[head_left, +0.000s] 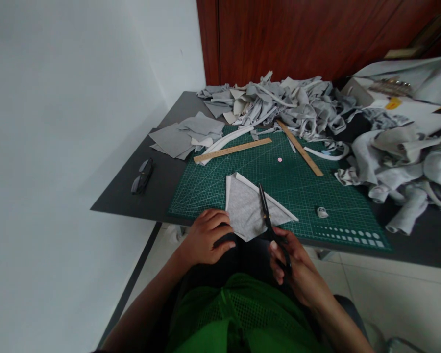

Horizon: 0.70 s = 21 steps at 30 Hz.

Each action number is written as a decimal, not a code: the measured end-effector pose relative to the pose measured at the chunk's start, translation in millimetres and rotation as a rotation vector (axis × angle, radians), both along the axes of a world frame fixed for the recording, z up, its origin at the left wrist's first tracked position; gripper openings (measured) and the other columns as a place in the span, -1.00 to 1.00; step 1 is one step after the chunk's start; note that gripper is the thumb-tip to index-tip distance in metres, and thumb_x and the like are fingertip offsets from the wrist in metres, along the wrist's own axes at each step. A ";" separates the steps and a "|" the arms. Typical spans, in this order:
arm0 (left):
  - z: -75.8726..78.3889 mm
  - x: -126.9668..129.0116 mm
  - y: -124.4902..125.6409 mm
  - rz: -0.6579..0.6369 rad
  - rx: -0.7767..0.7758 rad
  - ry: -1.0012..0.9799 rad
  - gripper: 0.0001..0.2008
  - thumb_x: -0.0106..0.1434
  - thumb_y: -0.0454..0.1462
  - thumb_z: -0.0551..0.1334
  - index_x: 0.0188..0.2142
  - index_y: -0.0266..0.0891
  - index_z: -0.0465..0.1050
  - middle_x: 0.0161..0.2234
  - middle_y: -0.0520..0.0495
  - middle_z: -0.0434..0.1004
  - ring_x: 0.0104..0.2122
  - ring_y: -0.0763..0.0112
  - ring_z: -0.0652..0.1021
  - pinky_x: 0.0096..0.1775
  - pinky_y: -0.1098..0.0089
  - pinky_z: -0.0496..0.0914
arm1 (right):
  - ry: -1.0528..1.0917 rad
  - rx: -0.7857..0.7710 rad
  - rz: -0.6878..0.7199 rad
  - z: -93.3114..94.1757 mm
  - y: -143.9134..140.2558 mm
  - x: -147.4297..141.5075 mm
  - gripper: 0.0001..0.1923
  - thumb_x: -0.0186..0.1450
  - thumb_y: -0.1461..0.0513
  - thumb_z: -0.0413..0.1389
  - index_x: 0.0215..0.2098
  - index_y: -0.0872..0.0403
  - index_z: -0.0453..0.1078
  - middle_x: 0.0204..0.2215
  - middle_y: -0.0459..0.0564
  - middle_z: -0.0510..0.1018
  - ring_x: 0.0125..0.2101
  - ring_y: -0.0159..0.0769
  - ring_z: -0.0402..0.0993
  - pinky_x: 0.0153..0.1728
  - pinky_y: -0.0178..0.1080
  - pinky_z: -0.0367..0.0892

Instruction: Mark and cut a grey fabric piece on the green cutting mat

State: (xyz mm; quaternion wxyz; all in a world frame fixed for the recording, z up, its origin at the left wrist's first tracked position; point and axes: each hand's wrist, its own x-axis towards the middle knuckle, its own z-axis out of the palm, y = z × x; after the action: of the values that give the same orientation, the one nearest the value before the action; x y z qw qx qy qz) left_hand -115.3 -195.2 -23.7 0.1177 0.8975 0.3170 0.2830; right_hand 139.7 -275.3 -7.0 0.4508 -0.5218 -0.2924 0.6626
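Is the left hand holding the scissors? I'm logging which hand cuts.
No, the right hand grips the scissors; the left hand presses the grey fabric piece.

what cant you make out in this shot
- Head view: the grey fabric triangle's near corner is hidden under the left hand.
- The black scissors' handles are hidden by the right hand.
- The small white object on the green cutting mat is too small to identify.

wall (pixel 66 98): plain white, left | panelling (pixel 297 34): dark red-brown wood, behind | table (pixel 132 191): dark grey | floor (pixel 397 294): pale, possibly tiled
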 end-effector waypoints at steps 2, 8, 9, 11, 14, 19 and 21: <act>6.2 13.1 0.7 0.101 -0.018 0.054 -0.72 0.40 -0.03 0.30 -0.28 -0.17 0.56 -0.21 -0.08 0.61 -0.05 0.16 0.55 -0.02 0.11 0.39 | -0.005 0.008 0.042 0.4 1.8 3.6 -0.39 0.27 -0.07 0.34 0.10 -0.05 0.21 -0.61 -0.35 0.28 -0.69 -0.49 0.15 -0.69 -0.40 0.18; 20.6 54.6 20.9 0.280 0.028 0.330 -0.60 0.45 0.00 0.23 -0.39 -0.23 0.54 -0.37 -0.11 0.57 -0.18 0.14 0.51 -0.19 0.16 0.36 | -0.100 0.075 0.128 -3.7 2.7 12.4 -0.39 0.28 -0.11 0.32 0.09 -0.03 0.21 -0.53 -0.33 0.31 -0.70 -0.54 0.16 -0.72 -0.44 0.17; 21.7 57.1 25.3 0.257 0.041 0.350 -0.65 0.44 -0.02 0.25 -0.31 -0.24 0.56 -0.32 -0.11 0.58 -0.16 0.14 0.51 -0.16 0.16 0.36 | -0.121 0.081 0.145 -4.1 2.0 13.5 -0.38 0.28 -0.12 0.32 0.09 -0.03 0.21 -0.51 -0.32 0.34 -0.70 -0.55 0.18 -0.72 -0.44 0.17; 22.9 55.8 32.6 0.163 0.058 0.357 -0.73 0.43 -0.07 0.29 -0.09 -0.21 0.57 -0.18 -0.10 0.59 -0.08 0.16 0.50 -0.07 0.17 0.37 | -0.140 0.061 0.173 -3.8 -0.3 16.4 -0.36 0.27 -0.14 0.32 0.10 -0.02 0.21 -0.50 -0.31 0.37 -0.71 -0.55 0.19 -0.73 -0.44 0.17; 23.9 41.5 38.2 0.100 0.027 0.351 -0.69 0.42 -0.08 0.31 0.08 -0.13 0.53 -0.08 -0.07 0.58 -0.01 0.19 0.48 0.01 0.19 0.35 | -0.116 0.015 0.160 -1.4 -5.3 22.8 -0.35 0.27 -0.15 0.31 0.10 -0.01 0.20 -0.55 -0.33 0.34 -0.74 -0.54 0.18 -0.76 -0.45 0.14; 32.5 24.3 38.2 0.104 -0.017 0.388 -0.77 0.41 -0.14 0.32 0.01 -0.12 0.59 -0.17 -0.06 0.60 -0.05 0.18 0.49 -0.05 0.18 0.36 | -0.063 0.001 0.091 4.1 -13.7 31.3 -0.35 0.28 -0.16 0.30 0.11 0.00 0.20 -0.62 -0.36 0.29 -0.75 -0.52 0.16 -0.77 -0.45 0.13; 38.9 31.8 38.0 0.126 -0.012 0.405 -0.80 0.44 -0.13 0.28 -0.12 -0.15 0.64 -0.23 -0.07 0.60 -0.08 0.18 0.50 -0.07 0.18 0.37 | -0.037 -0.019 0.058 7.3 -15.3 31.6 -0.31 0.24 -0.16 0.34 0.09 0.01 0.22 -0.61 -0.35 0.30 -0.75 -0.53 0.15 -0.77 -0.45 0.13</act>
State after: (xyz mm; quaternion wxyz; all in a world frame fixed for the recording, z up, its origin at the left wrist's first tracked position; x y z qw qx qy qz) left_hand -83.5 -157.2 15.2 0.0391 0.9137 0.3914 0.1019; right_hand 171.3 -290.6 0.4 0.4210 -0.5296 -0.3093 0.6683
